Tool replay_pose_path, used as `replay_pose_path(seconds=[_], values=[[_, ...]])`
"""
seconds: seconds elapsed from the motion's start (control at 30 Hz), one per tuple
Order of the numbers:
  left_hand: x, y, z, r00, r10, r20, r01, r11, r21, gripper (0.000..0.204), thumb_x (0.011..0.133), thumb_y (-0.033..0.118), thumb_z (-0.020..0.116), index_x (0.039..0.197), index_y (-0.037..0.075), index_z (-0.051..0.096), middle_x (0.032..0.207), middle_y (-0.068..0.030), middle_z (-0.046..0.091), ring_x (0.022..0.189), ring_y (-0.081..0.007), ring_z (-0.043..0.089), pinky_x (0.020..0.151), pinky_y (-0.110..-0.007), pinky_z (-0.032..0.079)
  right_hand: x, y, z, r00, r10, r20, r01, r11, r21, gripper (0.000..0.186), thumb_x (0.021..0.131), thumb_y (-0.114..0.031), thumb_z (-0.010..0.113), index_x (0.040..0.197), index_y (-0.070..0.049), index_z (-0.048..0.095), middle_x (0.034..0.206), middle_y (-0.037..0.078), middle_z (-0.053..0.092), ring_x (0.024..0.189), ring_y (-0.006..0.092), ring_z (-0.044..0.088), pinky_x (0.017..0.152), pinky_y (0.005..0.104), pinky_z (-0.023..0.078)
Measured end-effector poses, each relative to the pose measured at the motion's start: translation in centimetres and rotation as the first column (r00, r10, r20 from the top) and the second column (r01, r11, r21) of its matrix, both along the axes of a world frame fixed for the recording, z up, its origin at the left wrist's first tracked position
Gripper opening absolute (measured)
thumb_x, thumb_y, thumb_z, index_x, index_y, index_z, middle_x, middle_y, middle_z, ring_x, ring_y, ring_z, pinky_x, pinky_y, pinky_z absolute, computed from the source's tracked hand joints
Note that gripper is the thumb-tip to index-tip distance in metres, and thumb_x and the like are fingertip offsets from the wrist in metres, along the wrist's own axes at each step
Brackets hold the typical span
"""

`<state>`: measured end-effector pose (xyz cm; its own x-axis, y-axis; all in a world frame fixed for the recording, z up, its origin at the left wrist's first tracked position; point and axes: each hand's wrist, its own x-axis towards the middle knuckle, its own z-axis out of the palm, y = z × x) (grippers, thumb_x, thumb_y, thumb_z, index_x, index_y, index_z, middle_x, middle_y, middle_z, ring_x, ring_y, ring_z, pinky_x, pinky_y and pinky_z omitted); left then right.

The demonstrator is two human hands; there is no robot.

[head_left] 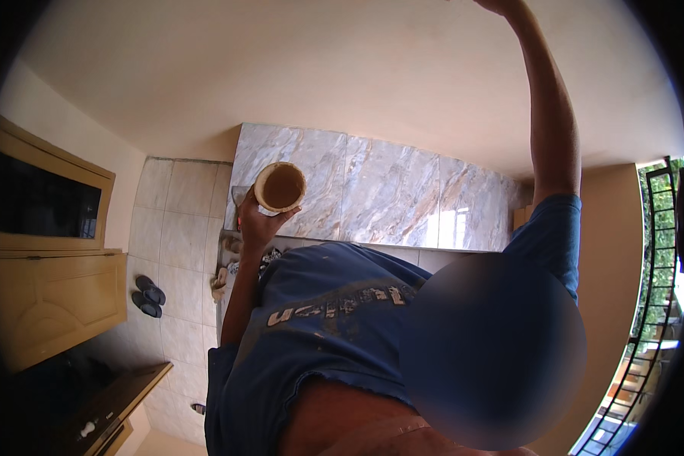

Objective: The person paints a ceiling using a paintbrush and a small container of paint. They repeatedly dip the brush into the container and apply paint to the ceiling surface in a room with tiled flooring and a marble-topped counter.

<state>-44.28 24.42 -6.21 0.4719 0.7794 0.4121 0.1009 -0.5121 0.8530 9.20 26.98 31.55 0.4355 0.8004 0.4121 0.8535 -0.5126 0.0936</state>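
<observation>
Head view: cup (pixel 259 187), mouth toward camera (long axis foreshortened).

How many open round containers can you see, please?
1: the round container held in the left hand, seen against the marbled surface. Others may be hidden behind the body.

Head-worn fisheye view, looking down, close over the torso (pixel 323 311)

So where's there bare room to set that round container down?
The marbled counter looks bare to the right of the round container in the left hand, between the wall and the blue shirt. Some tiled floor is also free, right of the black slippers. It's crowded beside the left forearm, where assorted items cluster.
</observation>
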Motion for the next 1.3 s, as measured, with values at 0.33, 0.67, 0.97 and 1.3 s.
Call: replay_pose_path(seconds=[0.33,0.67,0.97,1.3], values=[[-0.1,-1.2,-0.9,0.999,0.048,-0.018,-0.048,0.998,0.041,0.075,0.060,0.033,0.100,0.117,0.000,0.066,0.107,-0.0153,0.072,0.097,-0.0307,0.072,0.083,-0.041,0.057,-7.6,-11.1,1.0,0.996,0.080,-0.026,-0.060,0.890,0.452,0.025,0.094,-0.012,0.058,0.109,0.000,0.074,0.074,0.027,0.068,0.060,0.0405,0.064,0.056,0.0514,0.048],[0.8,-1.8,0.8,0.998,0.035,-0.058,-0.036,0.999,-0.014,0.074,0.059,0.025,0.100,0.118,-0.001,0.066,0.108,-0.0163,0.073,0.099,-0.0297,0.073,0.085,-0.040,0.057,4.6,-9.4,-17.2,0.968,-0.010,0.251,-0.141,0.806,0.575,0.058,0.101,-0.015,0.056,0.156,-0.017,0.037,0.108,0.022,0.065,0.063,0.0399,0.066,0.050,0.0485,0.053],[5.1,-3.7,-0.5,0.992,0.075,-0.102,-0.080,0.995,-0.051,0.074,0.059,0.024,0.100,0.118,-0.002,0.066,0.107,-0.0160,0.074,0.098,-0.0296,0.074,0.084,-0.040,0.058,8.8,-11.5,-32.0,0.999,0.017,0.030,-0.030,0.862,0.506,0.067,0.100,-0.012,0.054,0.161,-0.013,0.025,0.114,0.019,0.060,0.061,0.0373,0.064,0.050,0.0465,0.054],[7.5,-4.2,0.1,0.998,0.061,-0.016,-0.063,0.989,-0.131,0.068,0.061,0.023,0.099,0.115,-0.002,0.066,0.103,-0.0151,0.074,0.095,-0.0291,0.073,0.084,-0.039,0.057,5.5,-15.8,-33.9,0.980,0.134,-0.144,-0.034,0.836,0.548,0.051,0.099,-0.009,0.056,0.149,-0.014,0.050,0.106,0.017,0.065,0.074,0.0366,0.069,0.062,0.0459,0.058]])
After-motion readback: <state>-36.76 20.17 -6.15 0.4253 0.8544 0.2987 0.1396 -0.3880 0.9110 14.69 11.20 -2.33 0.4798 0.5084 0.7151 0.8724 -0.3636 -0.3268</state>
